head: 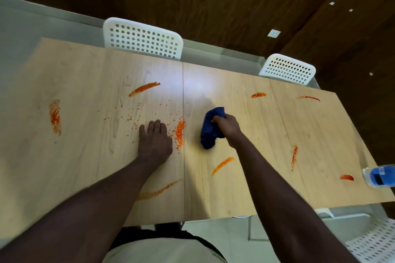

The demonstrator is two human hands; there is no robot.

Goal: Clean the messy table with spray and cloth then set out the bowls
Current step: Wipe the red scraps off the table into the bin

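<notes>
Left grip [155,141] lay flat on the counter [85,83], palm down, fingers straight, holding nothing. Just to its right, a heap of orange crumbs [179,133] sat along the seam between two counter panels. Looser crumbs were scattered beyond the fingertips.

Right grip [226,127] was curled round a bunched blue cloth [209,132]. The cloth met the counter right of the seam, near the crumb heap but apart from it.

Orange smears noted:
- far centre [144,89]
- far left [55,116]
- near edge under the left forearm [158,191]
- just below the cloth [222,164]
- far right, two [258,95] and [309,98]
- right panel, one long [294,157] and one short [346,177]

The spray bottle [379,176], clear with a blue label, was at the counter's right end beside the short smear and cut off by the frame. I could not tell whether it stood upright.

Two white perforated chairs [143,38] and [287,68] stood at the far side, and a third [374,241] at the near right.
</notes>
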